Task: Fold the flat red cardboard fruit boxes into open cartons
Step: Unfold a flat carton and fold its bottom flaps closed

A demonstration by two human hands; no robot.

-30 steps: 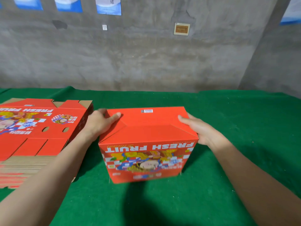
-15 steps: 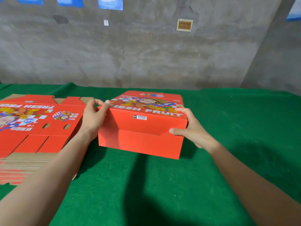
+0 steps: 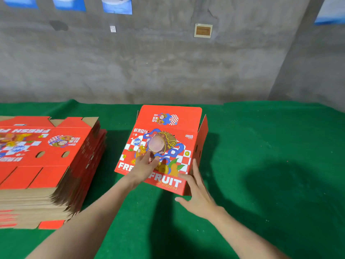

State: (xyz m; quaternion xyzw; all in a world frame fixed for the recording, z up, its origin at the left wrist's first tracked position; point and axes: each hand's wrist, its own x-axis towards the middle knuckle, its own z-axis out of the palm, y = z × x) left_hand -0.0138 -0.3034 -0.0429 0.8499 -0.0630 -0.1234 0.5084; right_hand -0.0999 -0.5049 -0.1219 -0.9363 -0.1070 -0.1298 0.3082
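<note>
Found red printed cardboard fruit carton [image 3: 175, 146] midway across green felt-covered table [image 3: 261, 146], printed face up, far flaps standing open. Logged left hand [image 3: 144, 168] flat on that face, fingers straight — right hand [image 3: 197, 195] spread, fingers extended against near right corner. Noted tall stack of flat red cardboard blanks [image 3: 46, 165] to the left, apart from carton.

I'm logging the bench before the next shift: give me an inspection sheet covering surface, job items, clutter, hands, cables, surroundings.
Surface: green cloth-covered table, shadowed near right.
Job's things: red carton mid-table, printed face up, far flaps raised; stack of flat boxes at left.
Clutter: nothing seen.
Hands: left hand rests on the carton's printed face; right hand touches its near right corner, fingers straight.
Cables: nothing seen.
Surroundings: concrete wall with blue posters and a small plaque.
</note>
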